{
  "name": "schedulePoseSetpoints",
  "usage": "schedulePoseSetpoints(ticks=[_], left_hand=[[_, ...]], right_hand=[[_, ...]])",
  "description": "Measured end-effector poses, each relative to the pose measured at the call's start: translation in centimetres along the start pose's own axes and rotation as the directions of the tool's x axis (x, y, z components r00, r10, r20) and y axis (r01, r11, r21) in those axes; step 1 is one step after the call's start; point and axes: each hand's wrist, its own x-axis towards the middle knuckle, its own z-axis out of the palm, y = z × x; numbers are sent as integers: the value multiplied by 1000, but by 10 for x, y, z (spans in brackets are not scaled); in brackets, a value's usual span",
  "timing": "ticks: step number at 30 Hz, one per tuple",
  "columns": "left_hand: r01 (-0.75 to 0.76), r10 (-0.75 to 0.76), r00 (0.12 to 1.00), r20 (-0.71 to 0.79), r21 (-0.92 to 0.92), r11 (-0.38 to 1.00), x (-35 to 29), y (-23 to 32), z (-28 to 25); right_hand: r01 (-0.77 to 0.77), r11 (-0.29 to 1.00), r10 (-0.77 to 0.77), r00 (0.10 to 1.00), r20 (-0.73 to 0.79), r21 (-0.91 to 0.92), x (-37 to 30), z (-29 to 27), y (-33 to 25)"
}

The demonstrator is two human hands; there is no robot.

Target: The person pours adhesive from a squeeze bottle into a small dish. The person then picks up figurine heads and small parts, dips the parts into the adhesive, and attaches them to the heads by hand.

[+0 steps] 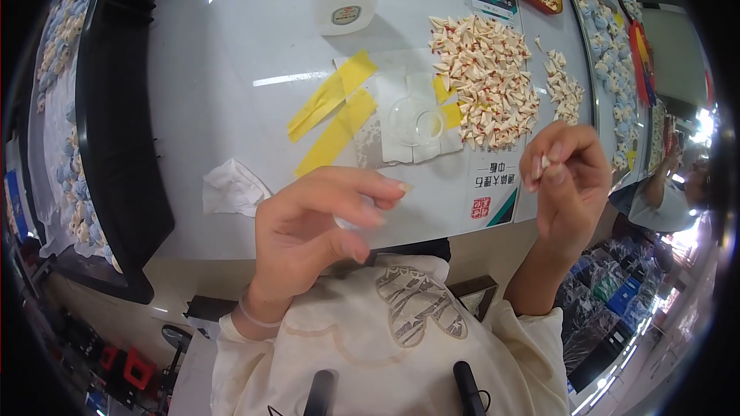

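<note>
My right hand (569, 185) is raised over the table's near right side, pinching a small cream-coloured cone-like piece (546, 162) between thumb and fingertips. Held above the front edge, my left hand (304, 219) has its fingers curved and apart, with nothing visible in them. Beyond the hands lies a big heap of small pointed cream pieces with red bits (489, 81). To its right is a smaller pile of cream pieces (564, 88). A clear round dish (416, 122) rests on a white sheet (397, 156) between the hands and the bottle.
A white plastic bottle (344, 8) stands at the back. Yellow strips (335, 131) and a crumpled white tissue (233, 187) lie on the left. Trays hold blue and cream pieces at far left (77, 177) and right (609, 69). Another person (659, 196) is at far right.
</note>
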Motion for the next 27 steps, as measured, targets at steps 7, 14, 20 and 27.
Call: schedulePoseSetpoints(ticks=[7, 14, 20, 27], left_hand=[[179, -247, 963, -107, -431, 885, 0, 8, 8], [145, -194, 977, -88, -394, 907, -3, 4, 0], [215, -271, 962, -26, -539, 814, -2, 11, 0], [173, -216, 976, -32, -489, 855, -3, 6, -1]], right_hand=[[-102, 977, 111, 993, -36, 186, -17, 14, 22], [91, 995, -93, 995, -32, -51, -5, 2, 31], [-32, 997, 30, 999, -29, -66, 2, 9, 18], [4, 894, -11, 1000, -14, -448, 24, 26, 4]])
